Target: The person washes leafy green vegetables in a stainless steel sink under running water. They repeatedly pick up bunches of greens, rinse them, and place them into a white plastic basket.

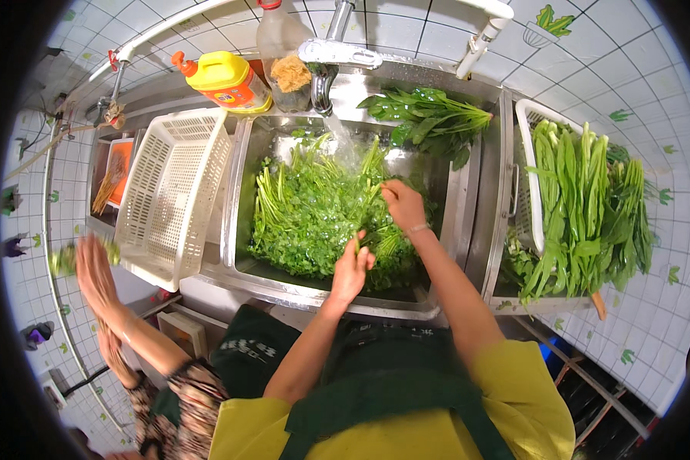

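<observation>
A heap of wet coriander (310, 213) fills much of the stainless-steel sink basin (242, 172) before me, leaves and pale stems mixed. Water runs from the chrome faucet (322, 92) onto its far side. My left hand (349, 275) is over the near part of the heap, with a few green stems between thumb and fingers. Farther right and a little higher is my right hand (403, 206), its fingers curled together beside some upright stems. Whether those fingertips hold anything is hidden.
Spinach (431, 118) lies on the back-right ledge. Long-leaf greens (575, 201) overhang a white basket (528, 167) at right. An empty plastic basket (169, 195), detergent jug (224, 83) and plastic bottle (276, 40) stand left. A co-worker's hands (95, 276) move blurred greens (69, 259).
</observation>
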Demonstrator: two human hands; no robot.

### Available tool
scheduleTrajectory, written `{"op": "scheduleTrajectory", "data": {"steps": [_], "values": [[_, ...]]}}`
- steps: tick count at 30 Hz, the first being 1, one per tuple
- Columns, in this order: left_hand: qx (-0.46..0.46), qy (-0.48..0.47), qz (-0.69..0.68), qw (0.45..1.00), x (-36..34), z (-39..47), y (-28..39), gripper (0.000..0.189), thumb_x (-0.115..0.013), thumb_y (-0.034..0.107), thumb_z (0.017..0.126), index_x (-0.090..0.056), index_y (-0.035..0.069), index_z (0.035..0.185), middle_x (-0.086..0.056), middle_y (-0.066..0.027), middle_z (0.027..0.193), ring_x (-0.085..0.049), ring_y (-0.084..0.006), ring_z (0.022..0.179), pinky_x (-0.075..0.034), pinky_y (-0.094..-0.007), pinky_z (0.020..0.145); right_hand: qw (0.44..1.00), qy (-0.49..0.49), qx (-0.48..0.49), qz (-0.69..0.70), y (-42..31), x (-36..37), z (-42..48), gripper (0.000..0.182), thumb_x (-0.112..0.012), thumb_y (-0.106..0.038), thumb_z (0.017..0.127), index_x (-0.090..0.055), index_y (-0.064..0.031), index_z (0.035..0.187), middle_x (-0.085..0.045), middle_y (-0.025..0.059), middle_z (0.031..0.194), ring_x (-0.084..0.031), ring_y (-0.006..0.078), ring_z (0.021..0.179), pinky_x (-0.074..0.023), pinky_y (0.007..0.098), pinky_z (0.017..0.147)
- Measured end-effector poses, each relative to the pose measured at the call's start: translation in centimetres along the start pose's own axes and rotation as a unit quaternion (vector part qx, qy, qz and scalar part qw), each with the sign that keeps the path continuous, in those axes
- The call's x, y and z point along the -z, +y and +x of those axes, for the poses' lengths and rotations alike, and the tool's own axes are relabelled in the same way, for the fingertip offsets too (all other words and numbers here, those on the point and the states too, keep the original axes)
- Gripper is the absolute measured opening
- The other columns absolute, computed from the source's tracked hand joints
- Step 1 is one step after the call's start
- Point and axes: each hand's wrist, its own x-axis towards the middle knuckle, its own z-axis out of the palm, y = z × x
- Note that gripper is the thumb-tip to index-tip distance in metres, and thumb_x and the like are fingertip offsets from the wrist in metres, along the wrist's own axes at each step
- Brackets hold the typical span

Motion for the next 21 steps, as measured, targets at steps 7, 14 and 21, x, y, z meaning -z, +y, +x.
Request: {"op": "scheduleTrajectory", "data": {"steps": [7, 14, 21], "values": [[0.077, 0.062, -0.036, 0.994, 3.0, -2.1, -1.7, 0.034, -0.043, 0.034, 0.096, -0.060, 0.006, 0.108, -0.053, 0.0018, 0.067, -0.041, -0.0045, 0.055, -0.035, -0.0206, 0.050, 0.964, -0.069, -0.012, -0.255, 3.9, -5.6, 4.6, 0.013, -0.067, -0.025, 0.075, -0.069, -0.0132, 0.080, -0.059, 0.0133, 0.102, -0.053, 0.0309, 0.099, -0.0443, 0.0449, 0.083], [-0.140, 0.175, 0.221, 0.949, 2.3, -0.8, -1.0, 0.024, -0.054, 0.024, 0.091, -0.065, 0.011, 0.107, -0.060, -0.0098, 0.105, -0.050, -0.0267, 0.103, -0.038, -0.0366, 0.091, 0.996, 0.055, 0.071, -0.007, 1.1, -0.7, -0.4, 0.012, -0.071, -0.021, 0.072, -0.067, -0.0094, 0.075, -0.061, 0.0075, 0.094, -0.055, 0.0252, 0.093, -0.0425, 0.0378, 0.085], [-0.215, 0.127, 0.190, 0.950, 3.4, -1.2, 0.5, 0.021, -0.053, 0.020, 0.091, -0.062, 0.012, 0.108, -0.061, -0.0027, 0.109, -0.038, -0.0241, 0.123, -0.011, -0.0512, 0.104, 0.955, 0.002, 0.233, 0.182, -8.7, 1.2, -8.4, 0.011, -0.069, -0.010, 0.071, -0.061, -0.0024, 0.073, -0.059, 0.0085, 0.086, -0.055, 0.0258, 0.082, -0.0444, 0.0341, 0.075]]}}
